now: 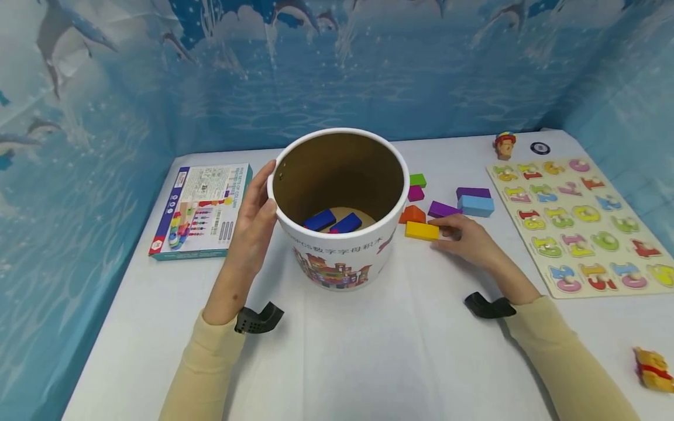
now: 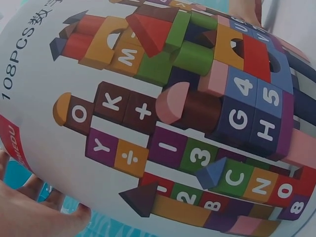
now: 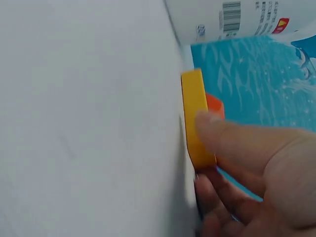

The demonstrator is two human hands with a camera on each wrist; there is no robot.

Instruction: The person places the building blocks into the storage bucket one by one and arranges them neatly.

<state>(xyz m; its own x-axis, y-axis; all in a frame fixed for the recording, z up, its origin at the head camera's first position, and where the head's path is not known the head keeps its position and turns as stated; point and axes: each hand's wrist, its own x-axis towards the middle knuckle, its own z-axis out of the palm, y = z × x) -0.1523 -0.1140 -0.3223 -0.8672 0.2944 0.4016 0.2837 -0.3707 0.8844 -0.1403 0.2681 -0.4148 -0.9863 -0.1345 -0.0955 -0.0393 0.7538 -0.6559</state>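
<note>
A white bucket printed with colourful toy blocks stands upright, two blue blocks showing inside it. My left hand rests against its left outer side near the rim, and in the left wrist view several fingertips touch the printed wall. To the right of the bucket, my right hand pinches one end of a yellow block. The right wrist view has the thumb on the block's face. Beside the yellow block sits an orange block, partly hidden behind it.
Purple blocks, a light blue block, a magenta block and a green block lie behind the right hand. A puzzle board is at right, a boxed toy at left. Small figures sit farther off.
</note>
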